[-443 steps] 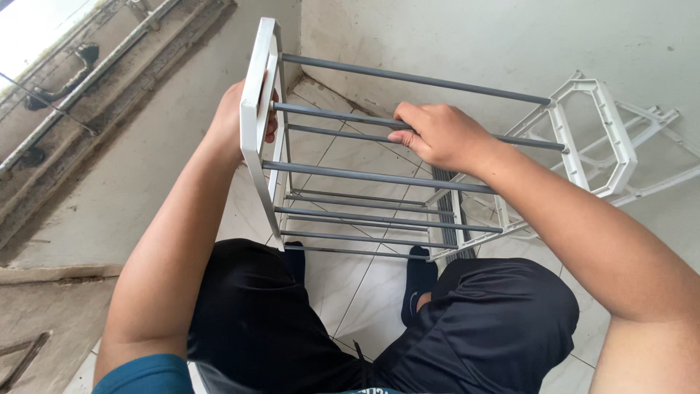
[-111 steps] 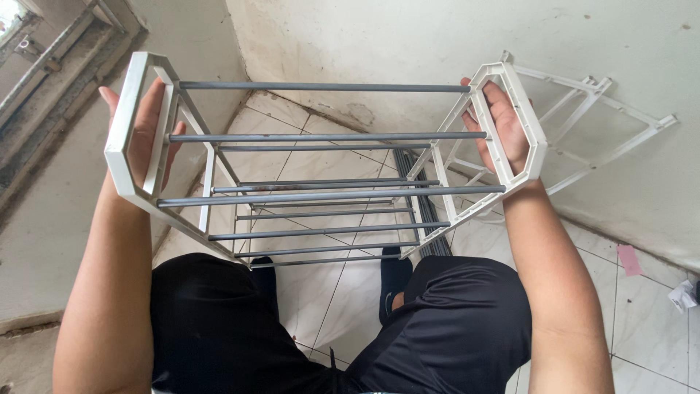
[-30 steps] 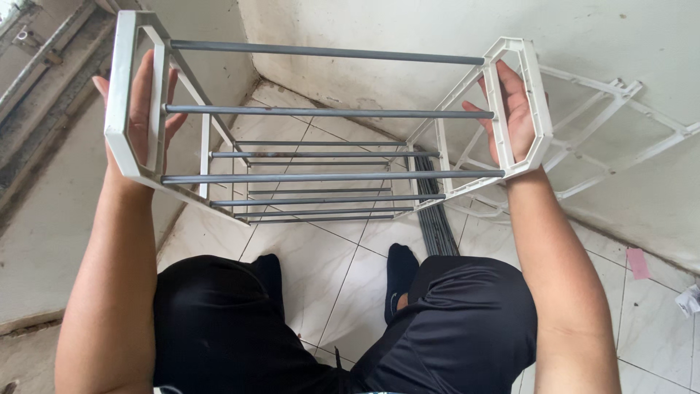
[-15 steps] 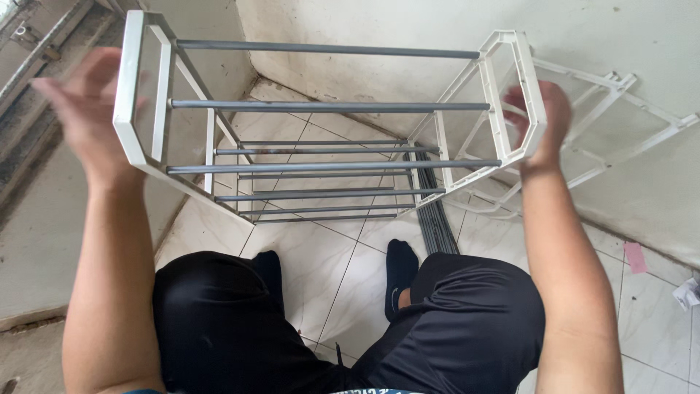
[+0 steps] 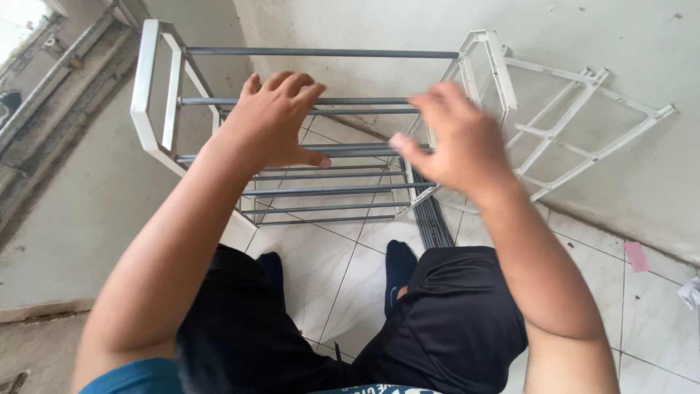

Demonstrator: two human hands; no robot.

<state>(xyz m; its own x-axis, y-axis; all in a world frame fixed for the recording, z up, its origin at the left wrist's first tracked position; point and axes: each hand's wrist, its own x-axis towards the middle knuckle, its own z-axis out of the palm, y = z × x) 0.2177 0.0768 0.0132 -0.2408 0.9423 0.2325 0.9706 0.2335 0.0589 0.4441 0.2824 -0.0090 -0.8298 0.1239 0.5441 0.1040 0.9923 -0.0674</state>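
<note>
Hovering open over the rack (image 5: 321, 52): left hand (image 5: 273, 120), blurred right hand (image 5: 459, 142), neither gripping.

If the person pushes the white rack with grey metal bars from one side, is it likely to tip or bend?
The white rack with grey metal bars looks light for its size: thin tubes and open end frames. It would probably slide on the glossy white floor tiles before tipping, as its footprint seems wide. The bars look stiff, though the joints may wobble. Both hands, left hand and right hand, hover open above it.
</note>
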